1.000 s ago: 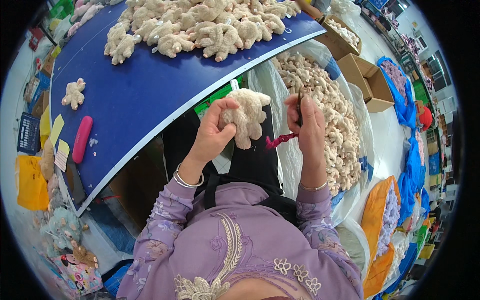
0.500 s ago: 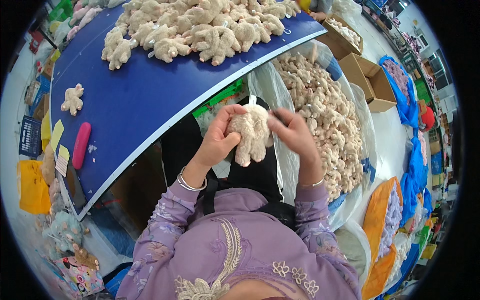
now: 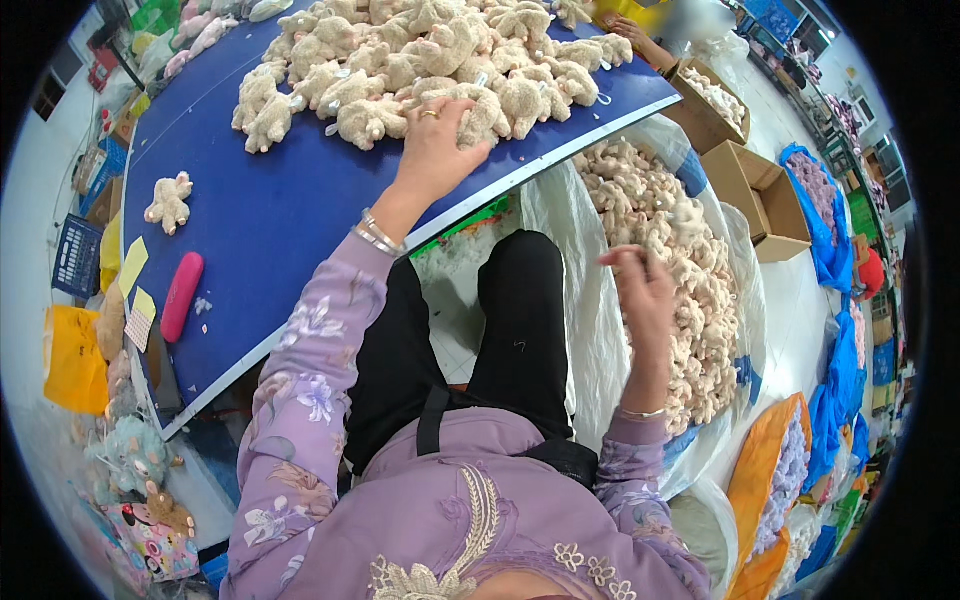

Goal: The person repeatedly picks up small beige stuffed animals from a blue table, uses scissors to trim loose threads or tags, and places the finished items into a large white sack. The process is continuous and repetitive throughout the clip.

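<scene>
My left hand (image 3: pixel 437 140) reaches onto the blue table, its fingers closed around a cream plush toy (image 3: pixel 484 115) at the near edge of the pile. More fluffy plush toys (image 3: pixel 340 80) with small white loops lie heaped around it. My right hand (image 3: pixel 642 290) hovers at the near side of a large plastic sack (image 3: pixel 585 330) filled with similar toys. Motion smears its fingers, so I cannot make out whether they hold anything. Just beyond that hand, one blurred plush toy (image 3: pixel 686 222) shows over the sack's contents.
On the blue table (image 3: pixel 270 215) lie a single plush toy (image 3: pixel 169 203), a pink oblong case (image 3: pixel 182 297) and yellow paper slips (image 3: pixel 134 265). Cardboard boxes (image 3: pixel 755 200) stand beyond the sack. A co-worker's hand (image 3: pixel 640 42) shows at the table's far right.
The plush toy held between both hands has left them. My left hand has moved up to the pile, and my right hand has shifted right and lower beside the sack.
</scene>
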The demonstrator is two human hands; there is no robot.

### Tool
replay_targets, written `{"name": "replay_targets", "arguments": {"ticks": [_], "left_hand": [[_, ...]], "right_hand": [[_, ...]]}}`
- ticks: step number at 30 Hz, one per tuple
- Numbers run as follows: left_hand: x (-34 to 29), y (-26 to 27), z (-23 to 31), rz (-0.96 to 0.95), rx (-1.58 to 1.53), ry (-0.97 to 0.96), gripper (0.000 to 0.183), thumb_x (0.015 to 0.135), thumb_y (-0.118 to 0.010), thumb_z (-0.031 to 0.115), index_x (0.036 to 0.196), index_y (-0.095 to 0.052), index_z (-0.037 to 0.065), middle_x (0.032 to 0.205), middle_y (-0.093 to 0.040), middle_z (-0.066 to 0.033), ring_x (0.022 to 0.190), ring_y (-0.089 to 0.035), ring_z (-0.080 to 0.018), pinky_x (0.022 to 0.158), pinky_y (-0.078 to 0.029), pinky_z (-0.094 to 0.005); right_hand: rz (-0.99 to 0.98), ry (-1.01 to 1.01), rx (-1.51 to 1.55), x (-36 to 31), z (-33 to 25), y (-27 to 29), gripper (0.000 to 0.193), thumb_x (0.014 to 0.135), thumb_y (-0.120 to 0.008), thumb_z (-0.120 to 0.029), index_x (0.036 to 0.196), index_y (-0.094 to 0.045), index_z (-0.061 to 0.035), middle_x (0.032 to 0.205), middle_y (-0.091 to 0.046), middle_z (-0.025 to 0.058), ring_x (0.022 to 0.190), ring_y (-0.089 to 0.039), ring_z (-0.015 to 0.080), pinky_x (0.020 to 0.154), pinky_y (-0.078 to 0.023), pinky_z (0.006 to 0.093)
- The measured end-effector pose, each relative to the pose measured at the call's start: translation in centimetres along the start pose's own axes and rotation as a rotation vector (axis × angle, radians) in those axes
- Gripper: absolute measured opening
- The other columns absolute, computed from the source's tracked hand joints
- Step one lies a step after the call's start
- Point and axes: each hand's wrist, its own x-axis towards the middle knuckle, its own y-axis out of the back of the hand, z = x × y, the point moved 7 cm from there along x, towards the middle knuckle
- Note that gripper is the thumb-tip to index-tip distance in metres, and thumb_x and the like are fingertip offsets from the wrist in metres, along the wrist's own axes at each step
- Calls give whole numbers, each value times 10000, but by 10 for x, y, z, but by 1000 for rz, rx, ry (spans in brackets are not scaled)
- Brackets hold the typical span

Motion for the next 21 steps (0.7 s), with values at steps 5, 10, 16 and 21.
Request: {"name": "replay_targets", "arguments": {"ticks": [5, 10, 16, 21], "left_hand": [[13, -31, -30, -166, 203, 23, 518, 733, -692, 205, 1210, -535, 76, 1308, -441, -147, 1163, -476, -341, 989, -413, -400], [6, -15, -67, -99, -1015, 530, 256, 881, -556, 124, 1106, -551, 2, 893, -650, -112, 738, -675, -230, 573, -561, -340], [-29, -20, -54, -368, -1501, 750, 280, 882, -472, 147, 1108, -539, -3, 914, -640, -91, 730, -651, -161, 579, -557, -316], [-32, -20, -27, -459, -1397, 692, 276, 911, -531, 200, 1119, -574, 24, 896, -645, -61, 690, -630, -135, 519, -517, -267]], "right_hand": [[-309, 38, 332, -1, -14, -62, 229, 995, -468, -179, 962, -626, -15, 829, -647, 17, 543, -403, 10, 498, -330, 174], [-257, 11, 394, 40, -3, -69, 245, 991, -487, -235, 990, -619, -29, 796, -605, -3, 516, -378, 10, 452, -291, 177], [-285, -39, 484, 94, -37, -122, 273, 970, -518, -277, 1074, -592, -36, 871, -588, 2, 473, -323, 5, 411, -225, 161], [-305, 175, 326, 120, -57, -152, 229, 906, -605, -223, 977, -605, -6, 781, -605, -2, 564, -499, 56, 499, -383, 217]]}}
